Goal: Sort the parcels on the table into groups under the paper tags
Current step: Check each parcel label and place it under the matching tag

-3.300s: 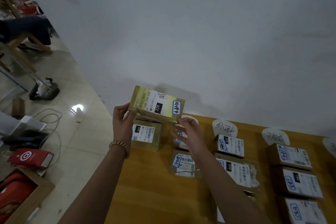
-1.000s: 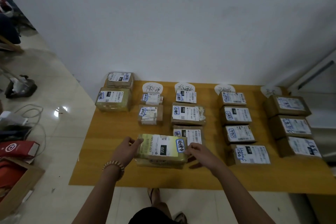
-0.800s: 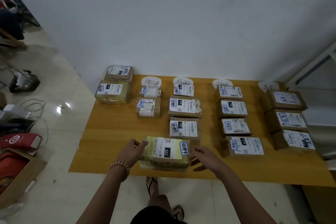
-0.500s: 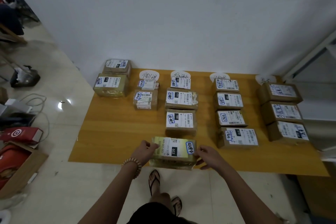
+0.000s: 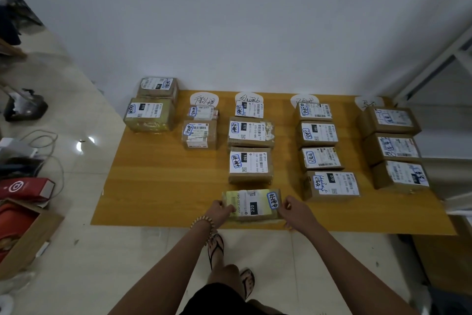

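220 parcel [image 5: 251,204], held at either end by left hand [image 5: 221,210] and right hand [image 5: 293,212]: best set square in column, just beside the 150 parcel [image 5: 250,165].

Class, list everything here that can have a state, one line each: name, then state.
Yellow-green taped parcel marked 220, lying flat at the wooden table's near edge.
Left hand, grips the parcel's left end.
Right hand, fingers curled at its right end; grip unclear.
Brown cardboard box on the floor, open.
White paper tags, flat along the far edge.
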